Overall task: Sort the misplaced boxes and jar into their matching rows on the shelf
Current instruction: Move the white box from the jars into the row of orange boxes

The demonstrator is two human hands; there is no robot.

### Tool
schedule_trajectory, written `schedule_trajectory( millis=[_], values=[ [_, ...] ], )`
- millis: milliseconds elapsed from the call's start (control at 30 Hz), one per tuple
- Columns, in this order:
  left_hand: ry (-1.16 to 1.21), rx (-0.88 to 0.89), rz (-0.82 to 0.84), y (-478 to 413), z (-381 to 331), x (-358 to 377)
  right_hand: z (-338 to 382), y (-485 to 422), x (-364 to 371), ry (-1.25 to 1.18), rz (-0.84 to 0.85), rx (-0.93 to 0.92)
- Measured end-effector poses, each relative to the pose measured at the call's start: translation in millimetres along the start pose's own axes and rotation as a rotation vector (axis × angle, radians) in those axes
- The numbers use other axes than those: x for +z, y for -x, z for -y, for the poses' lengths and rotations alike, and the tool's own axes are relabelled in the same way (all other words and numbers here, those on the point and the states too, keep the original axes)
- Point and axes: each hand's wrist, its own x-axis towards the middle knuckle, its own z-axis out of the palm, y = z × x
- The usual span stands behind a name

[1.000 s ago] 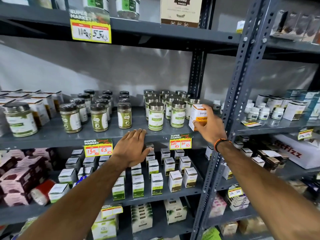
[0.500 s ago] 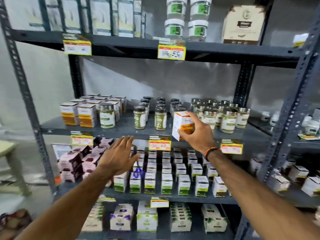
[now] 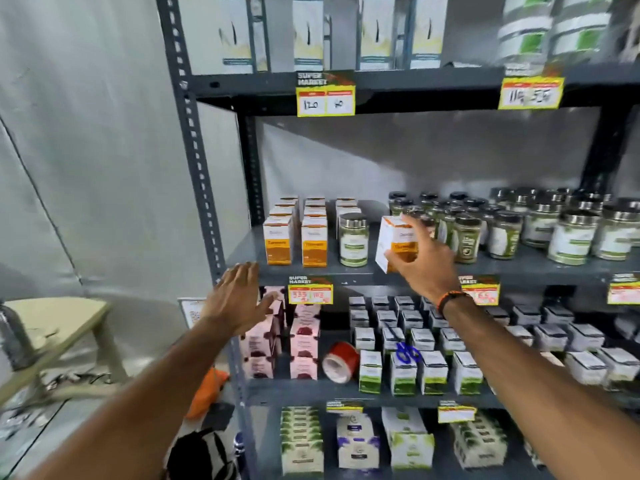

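We note two bare forearms, no sleeves in view. Left hand (image 3: 239,297): no ring, no band, wrist bare. Right hand (image 3: 424,259): no ring seen. Right wrist carries narrow wristband (image 3: 452,298), orange with dark segments, beaded or braided, we cannot tell which. No gloves on either.

1. Orange-and-white turmeric cartons (image 3: 295,237) stand in rows at the left end of the grey metal shelf (image 3: 349,271).
2. A steel-lidded glass jar (image 3: 353,240) stands just right of them.
3. Right hand (image 3: 424,263) holds a matching carton (image 3: 394,242) above the front edge.
4. Dark-lidded jars (image 3: 467,233) fill the right.
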Motion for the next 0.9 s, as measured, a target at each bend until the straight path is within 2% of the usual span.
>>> schedule_trajectory(
  millis=[300,567,700,767,833,900],
  values=[
    [0.017,0.061,0.009,-32.9,20.1,31.8,12.5,-7.4,34.2,0.109,0.091,0.135],
    [-0.032,0.100,-0.021,-47.2,31.1,52.9,7.1,-22.0,56.6,0.142,0.092,0.158],
    [-0.024,0.106,-0.042,-45.8,32.8,57.8,10.6,-21.3,55.2,0.299,0.113,0.138],
    [-0.010,0.102,-0.043,-46.3,31.4,56.7,18.8,-21.3,47.2,0.362,0.066,0.156],
    [-0.011,0.095,-0.039,-46.7,31.1,56.8,30.4,-24.9,36.4,0.381,-0.011,0.098],
    [-0.018,0.090,-0.039,-47.6,31.6,59.2,39.6,-36.4,29.5,0.360,-0.053,-0.055]
  ],
)
